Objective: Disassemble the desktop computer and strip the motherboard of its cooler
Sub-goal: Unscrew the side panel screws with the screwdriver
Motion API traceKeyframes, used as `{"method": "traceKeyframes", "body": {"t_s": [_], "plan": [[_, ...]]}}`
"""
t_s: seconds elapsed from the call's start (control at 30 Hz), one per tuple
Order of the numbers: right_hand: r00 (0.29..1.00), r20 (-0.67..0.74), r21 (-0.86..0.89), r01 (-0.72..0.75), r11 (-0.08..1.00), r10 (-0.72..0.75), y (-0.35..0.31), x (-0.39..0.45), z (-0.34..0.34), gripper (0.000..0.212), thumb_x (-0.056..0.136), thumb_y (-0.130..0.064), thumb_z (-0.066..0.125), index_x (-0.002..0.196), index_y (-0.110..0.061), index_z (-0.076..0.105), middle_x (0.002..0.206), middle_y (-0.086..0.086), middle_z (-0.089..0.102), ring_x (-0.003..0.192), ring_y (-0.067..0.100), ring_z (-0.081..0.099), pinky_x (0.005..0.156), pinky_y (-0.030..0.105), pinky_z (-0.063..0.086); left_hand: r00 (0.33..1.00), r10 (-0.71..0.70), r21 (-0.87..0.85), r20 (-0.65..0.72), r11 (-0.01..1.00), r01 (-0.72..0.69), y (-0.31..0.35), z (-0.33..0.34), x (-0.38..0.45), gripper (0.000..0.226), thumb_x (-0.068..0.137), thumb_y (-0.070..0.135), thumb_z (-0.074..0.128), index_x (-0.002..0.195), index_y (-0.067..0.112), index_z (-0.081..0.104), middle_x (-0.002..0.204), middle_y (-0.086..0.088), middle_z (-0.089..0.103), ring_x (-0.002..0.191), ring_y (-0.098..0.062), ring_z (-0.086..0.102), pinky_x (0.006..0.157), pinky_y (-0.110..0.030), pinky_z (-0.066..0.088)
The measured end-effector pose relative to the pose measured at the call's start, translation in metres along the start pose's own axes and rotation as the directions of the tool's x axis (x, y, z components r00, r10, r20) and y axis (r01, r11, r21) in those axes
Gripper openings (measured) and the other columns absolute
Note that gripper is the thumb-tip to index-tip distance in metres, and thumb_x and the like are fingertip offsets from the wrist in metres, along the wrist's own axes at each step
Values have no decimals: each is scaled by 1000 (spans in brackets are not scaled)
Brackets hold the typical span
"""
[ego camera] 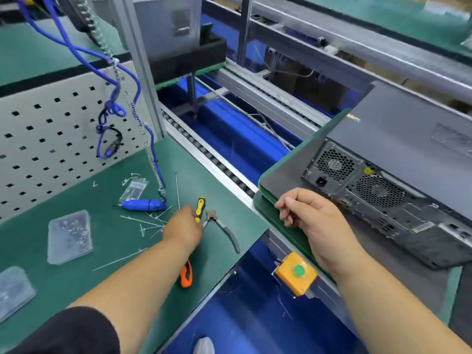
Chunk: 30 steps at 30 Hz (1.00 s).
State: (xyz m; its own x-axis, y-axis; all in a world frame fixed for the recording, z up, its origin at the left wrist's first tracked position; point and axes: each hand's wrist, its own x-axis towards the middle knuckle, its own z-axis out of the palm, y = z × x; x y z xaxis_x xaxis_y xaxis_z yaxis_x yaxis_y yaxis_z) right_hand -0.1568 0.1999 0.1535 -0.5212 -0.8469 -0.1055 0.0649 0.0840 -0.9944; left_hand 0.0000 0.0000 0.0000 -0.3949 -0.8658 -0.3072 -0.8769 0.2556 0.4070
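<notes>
- Nearest the camera are the two bare forearms. The left hand reaches over the green bench mat and its fingers are on the yellow-and-black screwdriver handle; can't tell if they've actually closed round it, the hand hides that.
- Right hand sits on the edge of the green-rimmed grey pallet board, fingers loosely curled, thumb on top, not gripping anything.
- The grey metal desktop computer tower lies on its side on that pallet, rear panel with the fan grilles facing the right hand, just beyond the knuckles. It's well apart from the left hand.
- My guess on handling: heavy, rigid steel box, sharp sheet-metal edges at the back, slick painted lid. Grab it by the frame corners, not the grilles or ports.
- Grey-handled side cutters lie right beside the screwdriver.
</notes>
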Motion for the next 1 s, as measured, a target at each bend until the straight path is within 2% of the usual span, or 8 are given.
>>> {"method": "traceKeyframes", "body": {"t_s": [0.13, 0.47, 0.57, 0.67, 0.77, 0.83, 0.9, 1.0], "plan": [[999, -13, -39, -30, 999, 29, 9, 6, 1, 21, 87, -22, 53, 78, -20, 72, 72, -1, 61, 69, 12, 50, 67, 20, 44, 998, -58, 0, -25, 998, 58, 4, 3, 17, 19, 88, 22, 60, 100, 10, 51, 104, -14, 56, 96, -36, 58, 78, -41, 48], [999, -21, -98, -42, 994, 40, 11, 2, -5, 21, 87, -23, 52, 80, -19, 72, 72, -3, 61, 68, 11, 51, 67, 16, 45, 999, -33, 142, 35, 990, 28, 4, 6, 35, 14, 89, 22, 55, 96, 10, 51, 103, -14, 63, 91, -34, 60, 68, -33, 41], [999, -46, -93, -29, 995, 25, 4, -1, -8, 20, 86, -25, 53, 80, -19, 71, 71, -4, 61, 68, 11, 51, 68, 18, 45, 999, 2, 55, -47, 998, 0, 11, -5, 29, 17, 88, 22, 56, 100, 11, 56, 102, -12, 62, 81, -32, 56, 65, -33, 40], [998, -66, -146, -1, 989, -9, -8, -9, -14, 19, 86, -26, 53, 81, -20, 71, 72, -5, 62, 70, 10, 53, 73, 24, 44, 983, 123, -20, -135, 992, -126, 24, -24, 16, 19, 88, 23, 57, 106, 16, 56, 105, -7, 58, 77, -27, 52, 66, -33, 40], [992, -119, -225, 19, 974, -47, -20, -23, -26, 15, 92, -20, 57, 86, -26, 70, 77, -6, 63, 75, 7, 56, 76, 22, 46, 927, 336, -85, -169, 932, -353, 49, -41, -6, 19, 88, 24, 55, 107, 27, 54, 100, 4, 55, 76, -22, 56, 63, -31, 41], [982, -174, -301, 21, 954, -76, -25, -32, -36, 18, 93, -17, 59, 91, -32, 69, 84, -10, 64, 80, 4, 58, 75, 12, 45, 865, 471, -104, -175, 865, -492, 73, -50, -26, 18, 88, 24, 57, 103, 33, 53, 95, 10, 52, 75, -19, 56, 61, -30, 40], [970, -210, -379, 32, 925, -119, -32, -43, -48, 20, 92, -18, 61, 95, -37, 67, 89, -14, 62, 83, 3, 57, 73, 8, 43, 786, 591, -83, -180, 787, -611, 104, -58, -49, 18, 89, 25, 60, 102, 36, 54, 97, 14, 51, 79, -16, 56, 64, -31, 43], [956, -208, -530, 68, 845, -208, -40, -59, -69, 26, 91, -17, 62, 104, -40, 62, 99, -18, 55, 95, 2, 54, 84, 16, 43, 631, 756, 2, -176, 641, -768, 150, -64, -85, 17, 91, 21, 59, 103, 32, 55, 102, 12, 49, 83, -18, 56, 67, -38, 48]]}}
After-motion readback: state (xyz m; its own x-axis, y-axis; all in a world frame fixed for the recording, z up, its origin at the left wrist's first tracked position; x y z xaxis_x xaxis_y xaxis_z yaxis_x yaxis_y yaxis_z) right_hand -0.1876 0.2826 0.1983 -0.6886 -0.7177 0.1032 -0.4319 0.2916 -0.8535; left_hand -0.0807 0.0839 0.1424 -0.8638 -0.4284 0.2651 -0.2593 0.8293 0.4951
